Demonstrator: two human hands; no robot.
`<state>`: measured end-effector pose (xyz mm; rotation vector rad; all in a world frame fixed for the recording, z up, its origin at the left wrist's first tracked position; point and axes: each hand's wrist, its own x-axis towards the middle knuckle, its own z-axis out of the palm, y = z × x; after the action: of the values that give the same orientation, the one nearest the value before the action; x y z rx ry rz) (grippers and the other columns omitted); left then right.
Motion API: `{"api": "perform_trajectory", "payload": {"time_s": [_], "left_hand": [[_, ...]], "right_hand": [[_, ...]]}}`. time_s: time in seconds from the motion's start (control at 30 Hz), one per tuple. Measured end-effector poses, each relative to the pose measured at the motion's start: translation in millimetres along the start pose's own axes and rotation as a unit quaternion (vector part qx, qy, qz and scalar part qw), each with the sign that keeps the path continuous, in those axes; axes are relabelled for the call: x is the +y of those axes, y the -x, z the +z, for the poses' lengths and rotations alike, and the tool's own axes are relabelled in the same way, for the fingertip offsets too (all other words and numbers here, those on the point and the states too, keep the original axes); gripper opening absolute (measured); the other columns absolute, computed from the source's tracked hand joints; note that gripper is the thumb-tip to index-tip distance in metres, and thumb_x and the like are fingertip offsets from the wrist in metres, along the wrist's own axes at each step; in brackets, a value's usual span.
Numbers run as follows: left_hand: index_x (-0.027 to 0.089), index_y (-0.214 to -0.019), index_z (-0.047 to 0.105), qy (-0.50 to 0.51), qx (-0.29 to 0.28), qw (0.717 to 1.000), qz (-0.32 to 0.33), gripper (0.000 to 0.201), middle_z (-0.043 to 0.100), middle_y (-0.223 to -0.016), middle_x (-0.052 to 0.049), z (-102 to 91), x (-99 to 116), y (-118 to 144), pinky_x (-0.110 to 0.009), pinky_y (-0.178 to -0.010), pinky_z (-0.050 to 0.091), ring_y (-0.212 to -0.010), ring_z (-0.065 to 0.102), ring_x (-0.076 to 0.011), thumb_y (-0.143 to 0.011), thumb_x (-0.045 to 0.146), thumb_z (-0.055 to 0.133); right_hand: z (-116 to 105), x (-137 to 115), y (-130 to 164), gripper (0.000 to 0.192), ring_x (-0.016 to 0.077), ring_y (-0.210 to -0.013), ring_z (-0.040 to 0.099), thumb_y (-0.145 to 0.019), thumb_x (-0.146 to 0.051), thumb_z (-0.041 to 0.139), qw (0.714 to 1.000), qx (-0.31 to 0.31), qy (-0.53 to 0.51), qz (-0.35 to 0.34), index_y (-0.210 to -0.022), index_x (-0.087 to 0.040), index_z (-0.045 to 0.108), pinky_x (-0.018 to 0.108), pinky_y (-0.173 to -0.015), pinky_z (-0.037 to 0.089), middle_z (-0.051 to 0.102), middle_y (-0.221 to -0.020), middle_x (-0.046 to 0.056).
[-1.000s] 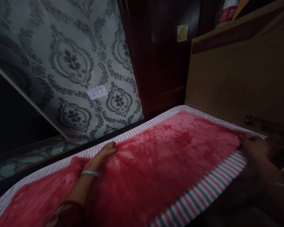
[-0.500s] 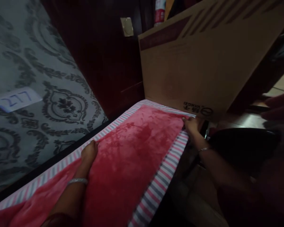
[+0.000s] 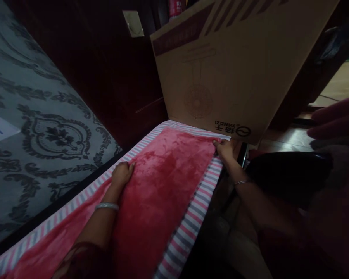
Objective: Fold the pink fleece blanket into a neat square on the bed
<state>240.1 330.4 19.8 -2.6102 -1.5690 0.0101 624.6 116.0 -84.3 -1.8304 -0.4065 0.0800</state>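
Observation:
A red plush blanket (image 3: 165,182) lies spread over a pink, grey and white striped sheet (image 3: 189,224) on a narrow bed. My left hand (image 3: 121,174) rests on the blanket's far edge, fingers curled over it, a silver bangle on the wrist. My right hand (image 3: 224,149) pinches the blanket's far right corner beside the striped border, with a thin bracelet on that wrist.
A large cardboard box (image 3: 235,66) stands upright at the head of the bed. Patterned grey wallpaper (image 3: 46,131) with a white label runs along the left. Dark wooden furniture (image 3: 104,69) fills the corner. A dark object (image 3: 291,174) sits to the right on the wooden floor.
The view has swung right, so the box now fills the top. Both hands keep their hold on the blanket's edge and corner; the left hand slid slightly toward the head of the bed.

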Motion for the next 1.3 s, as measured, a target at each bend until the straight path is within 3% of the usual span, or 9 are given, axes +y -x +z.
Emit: {"api": "perform_trajectory", "payload": {"time_s": [0.2,0.37,0.53,0.7,0.87,0.97,1.07,1.3], "left_hand": [[0.013,-0.102,0.071,0.018,0.008,1.000,0.009,0.054,0.073,-0.107,-0.017,-1.3,31,-40,-0.030,-0.080,0.048,-0.103,0.068,-0.0263,-0.101,0.049,0.030],[0.016,-0.104,0.071,0.021,0.016,0.999,0.030,0.043,0.072,-0.112,-0.017,2.7,55,-68,-0.032,-0.083,0.048,-0.108,0.067,-0.0280,-0.100,0.044,0.039],[0.012,-0.121,0.065,0.023,0.041,0.999,-0.002,0.046,0.070,-0.116,-0.023,9.2,55,-85,-0.040,-0.086,0.048,-0.110,0.066,-0.0339,-0.102,0.033,0.029],[0.014,-0.114,0.068,0.030,0.032,0.999,-0.014,0.040,0.071,-0.114,-0.022,14.9,52,-90,-0.039,-0.083,0.049,-0.109,0.067,-0.0336,-0.100,0.033,0.035],[0.013,-0.117,0.062,0.038,0.042,0.998,-0.016,0.043,0.071,-0.114,-0.021,8.7,53,-87,-0.039,-0.085,0.050,-0.109,0.067,-0.0326,-0.100,0.040,0.033],[0.010,-0.116,0.060,0.023,0.021,0.999,-0.014,0.048,0.070,-0.112,-0.022,2.2,46,-78,-0.040,-0.086,0.050,-0.109,0.066,-0.0339,-0.098,0.048,0.036],[0.009,-0.115,0.060,-0.015,-0.011,1.000,-0.011,0.051,0.071,-0.108,-0.022,-0.8,28,-59,-0.040,-0.086,0.050,-0.106,0.067,-0.0349,-0.097,0.052,0.036],[0.009,-0.111,0.063,-0.120,-0.021,0.992,-0.011,0.051,0.070,-0.108,-0.022,4.5,-15,0,-0.041,-0.084,0.051,-0.103,0.068,-0.0353,-0.100,0.045,0.029]], "right_hand": [[-5,-12,9,0.017,0.0206,-0.055,0.058,-0.073,-0.036,0.063,1.000,0.009,0.008,0.010,-0.067,-0.021,0.058,0.029,-0.054,0.044,0.056,-0.053,0.000],[-6,-14,9,0.018,0.0211,-0.061,0.059,-0.073,-0.038,0.062,0.999,0.025,0.022,0.007,-0.069,-0.021,0.059,0.029,-0.059,0.044,0.060,-0.058,0.002],[-3,-8,4,0.020,0.0230,-0.069,0.063,-0.074,-0.039,0.065,0.999,0.030,0.033,0.001,-0.076,-0.019,0.063,0.030,-0.064,0.046,0.065,-0.067,0.004],[0,-5,2,0.027,0.0244,-0.066,0.064,-0.077,-0.046,0.066,0.999,0.027,0.017,0.007,-0.080,-0.019,0.064,0.031,-0.060,0.048,0.063,-0.062,0.003],[1,-9,3,0.017,0.0227,-0.059,0.064,-0.079,-0.037,0.064,0.999,0.023,0.004,0.025,-0.079,-0.020,0.062,0.030,-0.057,0.049,0.063,-0.060,0.002],[-1,-12,3,0.016,0.0225,-0.059,0.064,-0.078,-0.034,0.066,0.999,0.021,0.009,0.034,-0.080,-0.019,0.063,0.030,-0.057,0.049,0.064,-0.063,0.002],[-3,-14,5,0.017,0.0224,-0.060,0.064,-0.079,-0.035,0.066,0.999,0.020,0.016,0.039,-0.080,-0.018,0.064,0.031,-0.060,0.050,0.065,-0.066,0.003],[-4,-16,7,0.019,0.0210,-0.057,0.061,-0.080,-0.034,0.065,0.999,0.017,0.017,0.044,-0.086,-0.016,0.065,0.030,-0.058,0.049,0.063,-0.063,0.002]]}}
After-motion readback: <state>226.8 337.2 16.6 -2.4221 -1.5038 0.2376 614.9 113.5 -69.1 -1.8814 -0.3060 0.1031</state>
